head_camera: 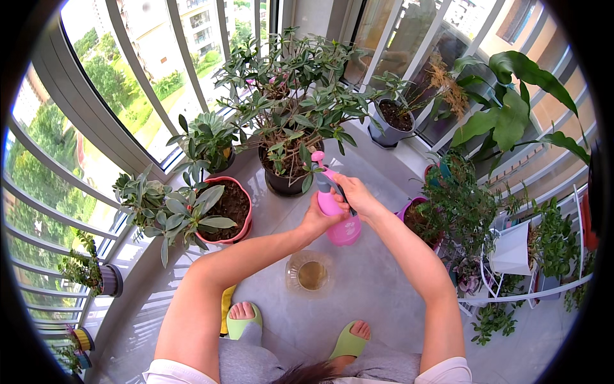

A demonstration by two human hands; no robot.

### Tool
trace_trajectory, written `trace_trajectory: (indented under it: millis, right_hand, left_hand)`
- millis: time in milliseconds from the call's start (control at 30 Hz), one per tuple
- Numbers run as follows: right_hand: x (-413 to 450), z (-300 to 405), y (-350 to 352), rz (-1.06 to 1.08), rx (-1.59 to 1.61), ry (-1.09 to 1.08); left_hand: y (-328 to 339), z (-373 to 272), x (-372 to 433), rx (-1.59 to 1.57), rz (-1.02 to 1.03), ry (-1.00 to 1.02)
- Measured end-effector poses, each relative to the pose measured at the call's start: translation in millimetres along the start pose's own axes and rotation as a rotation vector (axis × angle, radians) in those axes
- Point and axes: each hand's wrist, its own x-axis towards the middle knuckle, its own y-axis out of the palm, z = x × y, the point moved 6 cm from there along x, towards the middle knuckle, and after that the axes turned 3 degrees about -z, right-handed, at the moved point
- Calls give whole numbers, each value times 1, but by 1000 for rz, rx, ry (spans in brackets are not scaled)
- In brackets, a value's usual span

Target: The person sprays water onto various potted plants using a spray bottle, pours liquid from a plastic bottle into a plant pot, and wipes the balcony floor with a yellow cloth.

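Observation:
Both hands are on a pink pump spray bottle (344,234) with a grey head and a pink knob (317,156) at its top. My left hand (320,216) wraps around the bottle's body from the left. From the right, my right hand (354,193) grips the dark grey handle by the head. The bottle tilts slightly, and its head is close to the lower leaves of a large leafy shrub (297,108) in a dark pot (284,185). Below the bottle, a clear ribbed bowl (293,278) stands on the floor with brownish liquid (312,275) inside.
A red scalloped pot (248,216) with a broad-leaved plant stands to the left. A grey pot (395,122) sits on the right ledge. At right are a fern-like plant (458,201) and a white wire stand (523,294). Barred windows (192,62) border the balcony.

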Motion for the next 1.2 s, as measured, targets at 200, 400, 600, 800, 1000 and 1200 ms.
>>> trace_trajectory:
  millis: [200, 400, 600, 800, 1000, 1200]
  right_hand:
    - [1, -2, -3, 31, 4, -8]
    - [-2, -2, -4, 25, -3, 8]
    - [-4, 2, 5, 57, 3, -2]
    - [6, 8, 14, 37, -10, -8]
    - [10, 17, 15, 51, 6, -32]
    - [13, 25, 28, 22, -7, -25]
  left_hand:
    - [4, -2, -2, -22, -4, -19]
    - [6, -13, -10, -25, -16, -46]
    - [-5, -11, -12, 30, -54, -100]
    - [-16, -16, -8, -23, -78, -7]
    - [-14, -52, -25, -46, -142, -17]
    - [-30, -33, -15, -15, -206, 25]
